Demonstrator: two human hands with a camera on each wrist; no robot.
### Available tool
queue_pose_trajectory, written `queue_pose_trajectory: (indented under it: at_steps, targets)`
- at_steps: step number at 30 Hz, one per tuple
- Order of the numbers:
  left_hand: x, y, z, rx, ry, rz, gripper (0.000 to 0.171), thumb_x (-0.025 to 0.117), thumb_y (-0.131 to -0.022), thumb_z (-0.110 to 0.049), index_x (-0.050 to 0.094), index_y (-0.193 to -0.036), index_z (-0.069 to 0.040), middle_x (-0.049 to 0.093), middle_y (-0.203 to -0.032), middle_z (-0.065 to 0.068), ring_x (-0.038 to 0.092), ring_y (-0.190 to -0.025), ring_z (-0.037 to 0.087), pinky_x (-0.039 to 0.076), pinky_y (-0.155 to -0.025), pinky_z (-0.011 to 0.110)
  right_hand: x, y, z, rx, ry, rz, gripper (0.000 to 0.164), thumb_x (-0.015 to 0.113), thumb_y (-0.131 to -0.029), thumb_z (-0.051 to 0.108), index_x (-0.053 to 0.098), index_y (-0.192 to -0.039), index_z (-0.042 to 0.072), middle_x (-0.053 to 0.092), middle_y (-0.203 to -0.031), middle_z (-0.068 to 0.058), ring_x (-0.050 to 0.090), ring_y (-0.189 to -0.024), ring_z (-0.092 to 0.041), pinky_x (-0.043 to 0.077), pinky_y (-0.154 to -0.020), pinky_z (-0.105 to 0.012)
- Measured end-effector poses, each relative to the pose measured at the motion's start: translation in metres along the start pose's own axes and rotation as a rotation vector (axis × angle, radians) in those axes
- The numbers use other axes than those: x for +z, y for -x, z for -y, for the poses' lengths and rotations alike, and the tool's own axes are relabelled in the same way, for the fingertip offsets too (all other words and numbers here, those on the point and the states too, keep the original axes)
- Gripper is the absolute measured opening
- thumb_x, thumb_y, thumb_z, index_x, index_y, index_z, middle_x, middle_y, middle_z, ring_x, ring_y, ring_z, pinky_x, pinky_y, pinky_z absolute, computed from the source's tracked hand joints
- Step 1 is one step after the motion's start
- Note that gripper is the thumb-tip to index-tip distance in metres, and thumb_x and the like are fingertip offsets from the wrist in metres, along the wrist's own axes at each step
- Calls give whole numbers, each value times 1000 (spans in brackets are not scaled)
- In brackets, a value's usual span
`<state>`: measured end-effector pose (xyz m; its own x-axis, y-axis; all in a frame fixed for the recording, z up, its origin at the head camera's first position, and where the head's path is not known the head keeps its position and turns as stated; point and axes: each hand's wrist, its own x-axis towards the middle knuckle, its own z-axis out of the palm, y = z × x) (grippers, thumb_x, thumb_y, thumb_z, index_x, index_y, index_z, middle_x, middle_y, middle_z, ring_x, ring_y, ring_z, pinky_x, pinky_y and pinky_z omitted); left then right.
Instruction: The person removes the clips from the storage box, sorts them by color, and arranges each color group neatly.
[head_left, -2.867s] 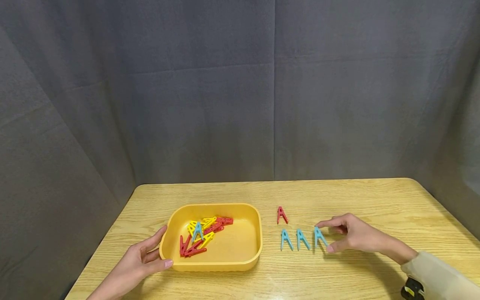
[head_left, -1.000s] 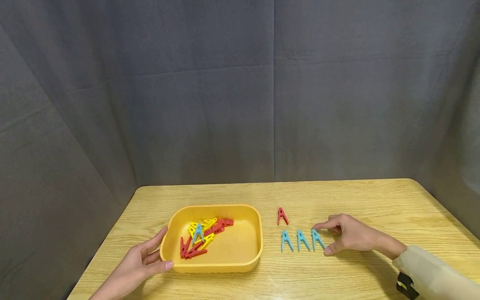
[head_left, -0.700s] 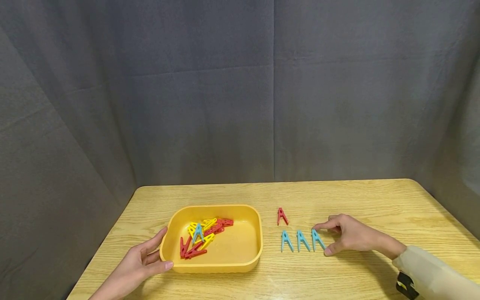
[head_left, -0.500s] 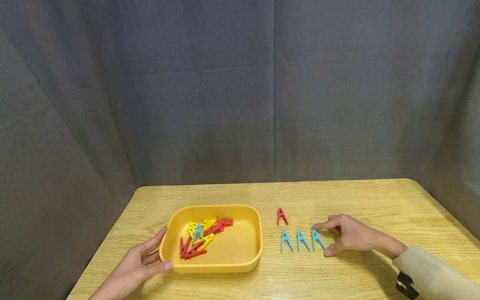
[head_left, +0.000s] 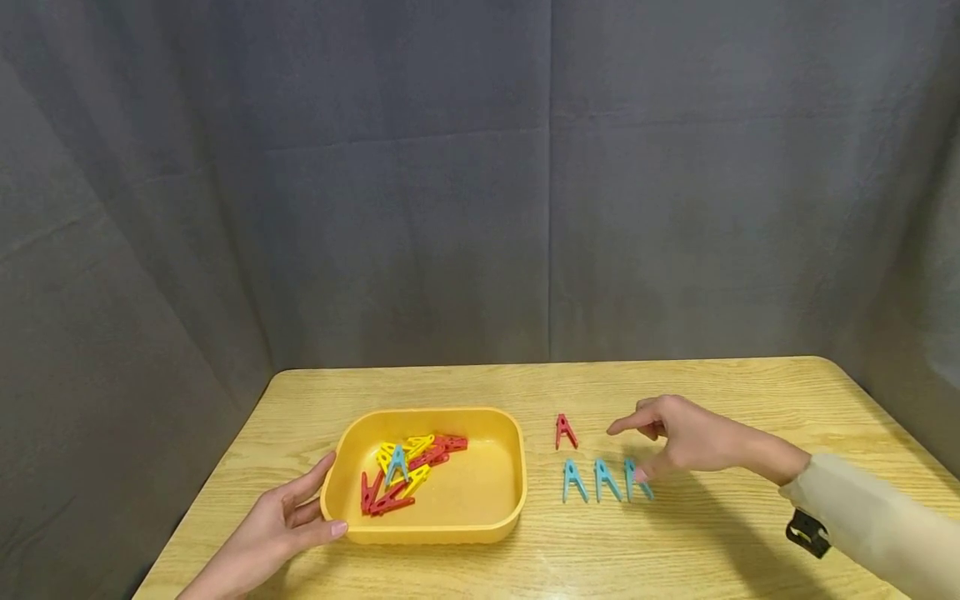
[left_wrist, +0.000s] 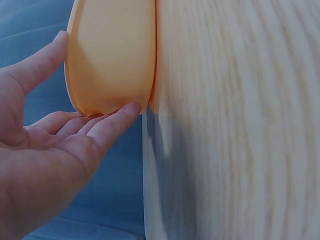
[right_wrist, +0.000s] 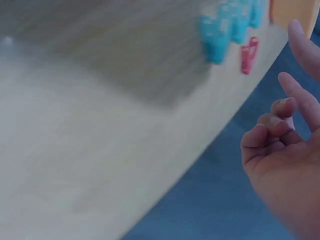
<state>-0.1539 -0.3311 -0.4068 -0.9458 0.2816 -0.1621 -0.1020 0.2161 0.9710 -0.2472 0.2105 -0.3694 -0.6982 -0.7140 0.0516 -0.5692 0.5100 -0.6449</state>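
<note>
Left hand (head_left: 283, 518) and right hand (head_left: 686, 437) at the desk (head_left: 592, 550): left grips yellow tray (head_left: 476, 496), right holds nothing, thumb and forefinger apart. Right of it, blue clips (head_left: 599, 482) in a row, red clip (head_left: 562, 430) behind. Should the thumb dip, I reckon end clip (head_left: 629, 483) gets knocked askew.

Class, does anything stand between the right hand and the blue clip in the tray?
Yes, at table level: the tray's right wall, and the loose clips beside it. From above, nothing visible covers the blue clip, so a path for the right hand over the wall looks clear.
</note>
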Motion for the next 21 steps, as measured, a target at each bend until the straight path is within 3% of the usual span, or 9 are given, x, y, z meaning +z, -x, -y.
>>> queue_pose_trajectory:
  at_steps: [9,14,21]
  targets:
    - [-1,1,-1,31,26,28,93,75,-98,-5,12,-165,9,10,-169,30,40,-143,49,57,-97,36,-3,-49,53,-43,143,83,49,95,-80,23,79,-125,12,41,-77,10,39,-72,-9,33,-63,-27]
    - [0,1,0,16,36,31,94,75,-98,-5,11,-165,8,9,-169,30,39,-144,49,57,-98,37,5,-76,76,-79,158,145,48,95,-81,21,79,-124,8,49,-78,9,43,-72,-8,39,-63,-25]
    - [2,1,-1,23,35,32,94,75,-98,-5,11,-165,7,10,-169,30,39,-144,49,57,-98,36,24,-111,97,-116,186,193,44,92,-82,14,79,-123,5,39,-70,7,35,-67,-7,33,-63,-24]
